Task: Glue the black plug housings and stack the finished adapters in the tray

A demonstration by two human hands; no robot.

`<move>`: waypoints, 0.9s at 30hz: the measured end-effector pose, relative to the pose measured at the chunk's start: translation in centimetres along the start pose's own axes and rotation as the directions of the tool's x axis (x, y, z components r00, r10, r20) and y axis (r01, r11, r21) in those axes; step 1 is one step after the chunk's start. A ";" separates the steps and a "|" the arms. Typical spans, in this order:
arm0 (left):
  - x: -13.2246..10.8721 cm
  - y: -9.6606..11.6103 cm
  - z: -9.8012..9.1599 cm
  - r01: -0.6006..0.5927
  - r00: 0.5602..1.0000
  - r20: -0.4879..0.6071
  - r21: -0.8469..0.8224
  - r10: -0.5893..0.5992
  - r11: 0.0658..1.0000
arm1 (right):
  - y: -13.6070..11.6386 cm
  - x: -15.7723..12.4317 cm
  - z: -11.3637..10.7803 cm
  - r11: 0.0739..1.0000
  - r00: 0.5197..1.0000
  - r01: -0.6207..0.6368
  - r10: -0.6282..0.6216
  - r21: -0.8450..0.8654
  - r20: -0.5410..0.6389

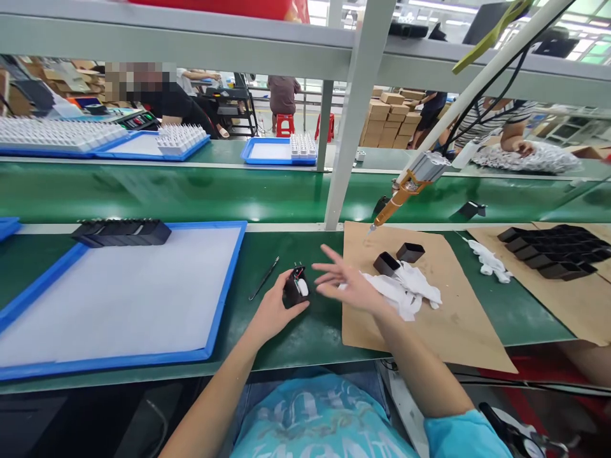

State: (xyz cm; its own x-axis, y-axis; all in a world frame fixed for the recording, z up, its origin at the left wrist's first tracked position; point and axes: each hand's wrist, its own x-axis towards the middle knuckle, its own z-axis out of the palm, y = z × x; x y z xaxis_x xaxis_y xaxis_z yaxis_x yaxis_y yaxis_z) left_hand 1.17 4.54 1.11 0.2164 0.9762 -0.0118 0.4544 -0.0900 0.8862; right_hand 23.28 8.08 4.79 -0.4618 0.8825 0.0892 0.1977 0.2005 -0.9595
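My left hand [275, 311] is closed around a small black plug housing [292, 294] with metal prongs on top and a white part inside. To the right of it, my right hand [347, 281] hovers with its fingers spread and nothing in them. A thin dark hooked tool [264, 278] lies on the green bench just left of the housing. Beyond my right hand, two open black cases [410, 252] and crumpled white gloves [405, 289] rest on a sheet of brown cardboard [458, 318].
A blue-rimmed white tray [213, 318] at left bears a row of black housings [123, 233]. Above the cardboard hangs an orange-tipped dispenser [396, 202]. Many black cases [556, 248] stand at far right. A white post [351, 127] rises at the bench's back; people work beyond the green belt [214, 191].
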 end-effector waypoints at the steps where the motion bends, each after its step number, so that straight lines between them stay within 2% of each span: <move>1: -0.3 -0.4 0.0 0.011 1.000 -0.001 0.002 -0.011 1.000 | 0.2 0.0 -1.5 0.999 0.986 0.048 -0.045 0.013 -0.158; 2: -0.5 -0.8 0.0 0.023 1.000 0.002 0.007 -0.023 1.000 | 0.5 0.1 -3.3 0.994 0.923 0.112 -0.105 -0.003 -0.371; 3: -0.8 -1.2 -0.1 0.035 0.999 0.006 0.013 -0.035 0.999 | 0.9 0.4 -5.2 0.984 0.787 0.175 -0.168 -0.047 -0.593; 4: -1.0 -1.5 -0.2 0.048 0.999 0.010 0.022 -0.049 0.999 | 1.4 0.8 -7.3 0.972 0.630 0.217 -0.214 -0.095 -0.747; 5: -1.2 -1.8 -0.2 0.064 0.998 0.014 0.038 -0.065 0.997 | 2.0 1.3 -9.4 0.961 0.488 0.242 -0.240 -0.134 -0.839; 6: -1.4 -1.9 -0.4 0.077 0.997 0.019 0.061 -0.078 0.995 | 2.5 1.9 -11.5 0.958 0.404 0.251 -0.234 -0.139 -0.884; 7: -1.6 -2.0 -0.5 0.083 0.996 0.026 0.084 -0.085 0.993 | 3.1 2.5 -13.4 0.966 0.390 0.239 -0.190 -0.100 -0.901; 8: -1.7 -2.0 -0.7 0.082 0.995 0.039 0.100 -0.087 0.992 | 3.6 3.2 -15.2 0.978 0.417 0.205 -0.116 -0.031 -0.902; 9: -1.8 -2.0 -0.9 0.080 0.995 0.056 0.104 -0.086 0.991 | 4.2 3.9 -16.7 0.988 0.464 0.153 -0.043 0.033 -0.885; 11: -2.0 -1.8 -1.2 0.089 0.991 0.091 0.095 -0.098 0.992 | 5.1 5.2 -18.9 0.992 0.590 0.065 0.052 0.112 -0.806; 13: -2.1 -1.6 -1.3 0.129 0.985 0.102 0.094 -0.139 0.987 | 5.7 6.2 -20.0 0.989 0.699 0.017 0.093 0.146 -0.709; 15: -2.3 -1.4 -1.0 0.160 0.984 0.060 0.106 -0.167 0.981 | 6.0 6.9 -20.1 0.993 0.765 0.007 0.072 0.120 -0.640; 17: -2.5 -1.2 -0.6 0.164 0.986 -0.019 0.117 -0.163 0.980 | 5.9 7.2 -19.4 0.998 0.787 0.007 0.034 0.064 -0.615; 18: -2.6 -1.2 -0.4 0.162 0.986 -0.051 0.114 -0.157 0.980 | 5.7 7.2 -18.9 0.999 0.784 0.004 0.025 0.044 -0.620; 21: -3.2 -1.3 -0.2 0.119 0.991 -0.070 0.049 -0.115 0.992 | 4.6 6.7 -16.6 0.999 0.738 0.001 0.030 0.045 -0.675; 24: -3.6 -1.6 -0.2 0.073 0.993 -0.089 -0.008 -0.073 0.997 | 3.2 5.8 -13.0 0.998 0.716 0.029 0.015 0.051 -0.697; 27: -3.6 -1.8 0.0 0.101 0.987 -0.132 0.067 -0.091 0.993 | 1.8 4.5 -8.2 0.988 0.752 0.084 0.024 0.131 -0.659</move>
State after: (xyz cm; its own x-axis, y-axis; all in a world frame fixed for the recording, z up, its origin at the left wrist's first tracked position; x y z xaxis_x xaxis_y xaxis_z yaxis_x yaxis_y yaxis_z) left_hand -0.42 1.23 -0.43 0.0581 0.9978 -0.0314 0.5306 -0.0042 0.8476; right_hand 28.68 15.86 5.69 0.2270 0.9487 0.2203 0.0430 0.2162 -0.9754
